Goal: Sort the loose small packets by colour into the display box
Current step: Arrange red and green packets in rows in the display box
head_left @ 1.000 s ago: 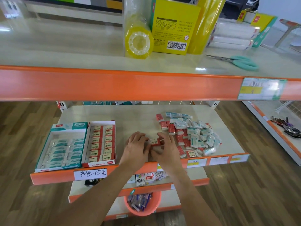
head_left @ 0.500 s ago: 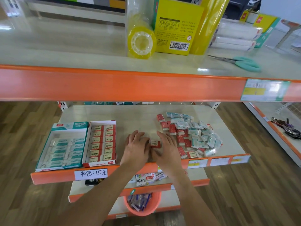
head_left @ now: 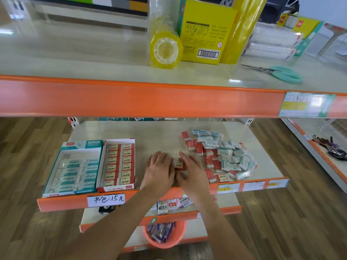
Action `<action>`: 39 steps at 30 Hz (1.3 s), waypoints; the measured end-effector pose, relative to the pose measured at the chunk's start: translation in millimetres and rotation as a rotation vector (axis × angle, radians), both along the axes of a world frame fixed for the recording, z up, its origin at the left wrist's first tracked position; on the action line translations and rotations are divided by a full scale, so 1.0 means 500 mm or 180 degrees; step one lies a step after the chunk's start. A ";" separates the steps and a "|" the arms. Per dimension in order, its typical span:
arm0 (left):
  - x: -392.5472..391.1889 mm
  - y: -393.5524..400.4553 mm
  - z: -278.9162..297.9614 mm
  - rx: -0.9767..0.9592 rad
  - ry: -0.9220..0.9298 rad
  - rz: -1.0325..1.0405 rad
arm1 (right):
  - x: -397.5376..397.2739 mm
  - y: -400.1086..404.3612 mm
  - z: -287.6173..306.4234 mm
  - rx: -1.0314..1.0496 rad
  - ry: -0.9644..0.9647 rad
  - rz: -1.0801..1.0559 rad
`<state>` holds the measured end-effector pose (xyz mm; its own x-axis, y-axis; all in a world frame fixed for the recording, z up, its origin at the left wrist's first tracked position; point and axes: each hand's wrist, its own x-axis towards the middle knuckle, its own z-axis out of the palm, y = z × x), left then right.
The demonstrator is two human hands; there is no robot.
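Flat on the smooth pale shelf (head_left: 154, 134), the left hand (head_left: 159, 170) and right hand (head_left: 191, 174) lie spread, fingers bracketing 1 glossy red packet (head_left: 179, 164). Whether either grips it, I cannot tell. Teal and red rectangular packets (head_left: 221, 154) heap at right; 2 cardboard display boxes (head_left: 93, 166) sit left.

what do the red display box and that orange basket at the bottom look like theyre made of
Red display box: looks like printed cardboard, matte, with thin folded walls and a white inside. Orange basket: probably moulded plastic, going by its smooth, even colour and rounded rim with a slight sheen. Neither can be settled for certain from this view.
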<state>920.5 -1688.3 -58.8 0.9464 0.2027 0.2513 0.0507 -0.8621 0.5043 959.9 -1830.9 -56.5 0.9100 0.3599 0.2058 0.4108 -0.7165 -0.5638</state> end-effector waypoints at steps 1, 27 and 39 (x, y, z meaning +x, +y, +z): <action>0.001 0.000 -0.001 0.0043 0.0003 -0.0008 | 0.000 0.001 0.001 0.0012 -0.0011 0.0000; -0.027 0.122 0.064 0.1008 -0.0222 -0.0193 | 0.000 0.089 0.052 -0.0028 -0.0486 0.0208; -0.078 0.234 0.065 0.1068 -0.0470 0.0193 | -0.023 0.191 0.080 -0.0095 -0.0305 0.0582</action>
